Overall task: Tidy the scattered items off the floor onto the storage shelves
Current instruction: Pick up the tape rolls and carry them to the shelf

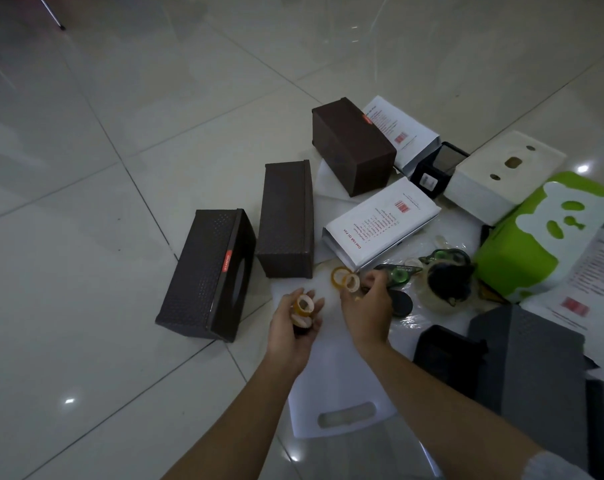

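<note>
Left hand (299, 325) cups small tape rolls (302, 306), right hand (366, 306) pinches another roll (351, 281) above the white board (331, 393) on the floor; three brown boxes (207, 275) closed, contents unseen; right-side clutter blurred.

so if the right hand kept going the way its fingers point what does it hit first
Probably the white packet. The right hand, already pinching a tape roll, points up and away toward it, though depth is hard to judge.
</note>
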Action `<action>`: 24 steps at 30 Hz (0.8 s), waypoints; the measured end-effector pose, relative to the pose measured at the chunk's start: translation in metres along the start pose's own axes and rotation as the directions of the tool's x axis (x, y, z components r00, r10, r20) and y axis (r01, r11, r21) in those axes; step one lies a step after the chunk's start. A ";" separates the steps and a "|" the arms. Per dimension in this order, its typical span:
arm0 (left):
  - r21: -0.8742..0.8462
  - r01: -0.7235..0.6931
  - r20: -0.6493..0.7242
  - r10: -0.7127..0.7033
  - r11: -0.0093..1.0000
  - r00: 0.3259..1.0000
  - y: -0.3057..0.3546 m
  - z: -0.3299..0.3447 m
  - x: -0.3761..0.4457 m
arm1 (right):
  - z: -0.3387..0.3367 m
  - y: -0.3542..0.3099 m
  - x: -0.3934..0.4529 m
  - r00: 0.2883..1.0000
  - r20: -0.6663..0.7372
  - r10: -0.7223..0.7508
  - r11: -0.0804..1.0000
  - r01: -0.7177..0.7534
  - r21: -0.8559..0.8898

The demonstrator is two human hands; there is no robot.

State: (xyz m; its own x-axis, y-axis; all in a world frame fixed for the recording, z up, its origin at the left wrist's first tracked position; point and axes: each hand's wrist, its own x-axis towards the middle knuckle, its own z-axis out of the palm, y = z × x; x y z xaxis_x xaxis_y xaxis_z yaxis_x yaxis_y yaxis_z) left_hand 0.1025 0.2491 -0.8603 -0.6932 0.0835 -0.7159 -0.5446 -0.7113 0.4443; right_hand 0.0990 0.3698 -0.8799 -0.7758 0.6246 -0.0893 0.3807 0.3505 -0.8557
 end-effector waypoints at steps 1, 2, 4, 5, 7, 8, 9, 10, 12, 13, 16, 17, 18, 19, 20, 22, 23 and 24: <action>0.071 -0.013 0.010 0.012 0.997 1.000 0.000 -0.001 0.000 | -0.001 0.000 -0.001 1.000 -0.002 0.012 0.998 -0.012 0.055; 0.192 -0.055 0.034 0.049 0.980 0.998 -0.001 -0.002 0.001 | -0.002 -0.001 -0.001 0.999 0.007 0.039 0.990 -0.040 0.135; 0.435 -0.173 0.111 0.138 0.884 0.984 -0.003 -0.001 0.005 | -0.009 -0.007 0.001 0.981 0.070 0.178 0.906 -0.192 0.376; 0.528 -0.237 0.148 0.186 0.816 0.971 -0.004 0.001 0.008 | -0.014 -0.010 0.004 0.953 0.129 0.275 0.817 -0.302 0.490; 0.675 -0.404 0.242 0.332 0.618 0.912 -0.011 0.008 0.015 | -0.026 -0.014 0.011 0.872 0.277 0.403 0.580 -0.478 0.660; 0.737 -0.492 0.303 0.424 0.464 0.853 -0.015 0.011 0.019 | -0.032 -0.015 0.015 0.837 0.353 0.417 0.470 -0.531 0.705; 0.773 -0.554 0.361 0.502 0.311 0.786 -0.020 0.014 0.024 | -0.036 -0.014 0.018 0.818 0.416 0.398 0.392 -0.561 0.729; 0.788 -0.585 0.401 0.561 0.193 0.724 -0.025 0.017 0.028 | -0.040 -0.014 0.021 0.810 0.467 0.356 0.339 -0.577 0.743; 0.785 -0.616 0.448 0.623 0.070 0.641 -0.032 0.021 0.037 | -0.047 -0.015 0.023 0.794 0.544 0.272 0.264 -0.605 0.751; 0.781 -0.624 0.470 0.630 0.028 0.618 -0.034 0.023 0.041 | -0.051 -0.015 0.024 0.781 0.575 0.244 0.226 -0.622 0.750; 0.818 -0.569 0.508 0.566 -0.082 0.649 -0.039 0.027 0.052 | -0.061 -0.016 0.026 0.751 0.635 0.179 0.138 -0.658 0.740; 0.835 -0.534 0.514 0.532 -0.131 0.673 -0.041 0.028 0.054 | -0.062 -0.016 0.027 0.747 0.644 0.166 0.127 -0.664 0.737; 0.846 -0.504 0.516 0.506 -0.173 0.691 -0.042 0.029 0.057 | -0.064 -0.016 0.027 0.744 0.650 0.158 0.124 -0.668 0.734; 0.853 -0.481 0.513 0.490 -0.202 0.704 -0.044 0.030 0.059 | -0.065 -0.016 0.027 0.743 0.651 0.154 0.124 -0.669 0.733; 0.860 -0.462 0.505 0.485 -0.216 0.714 -0.044 0.031 0.061 | -0.066 -0.017 0.026 0.741 0.653 0.154 0.126 -0.671 0.731; 0.871 -0.434 0.490 0.494 -0.231 0.719 -0.043 0.033 0.066 | -0.068 -0.017 0.027 0.738 0.655 0.160 0.138 -0.674 0.726; 0.872 -0.425 0.487 0.497 -0.241 0.718 -0.042 0.034 0.068 | -0.069 -0.016 0.027 0.740 0.654 0.160 0.148 -0.673 0.725; 0.872 -0.420 0.488 0.497 -0.250 0.717 -0.041 0.035 0.069 | -0.071 -0.016 0.028 0.742 0.651 0.158 0.157 -0.670 0.726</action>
State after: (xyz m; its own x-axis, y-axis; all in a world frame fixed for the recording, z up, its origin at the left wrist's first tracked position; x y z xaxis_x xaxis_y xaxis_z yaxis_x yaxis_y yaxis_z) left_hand 0.0598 0.3084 -0.9090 -0.9985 0.0466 -0.0297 0.0155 0.7513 0.6597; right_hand 0.1071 0.4307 -0.8329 -0.8434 0.0647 -0.5334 0.2142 -0.8700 -0.4442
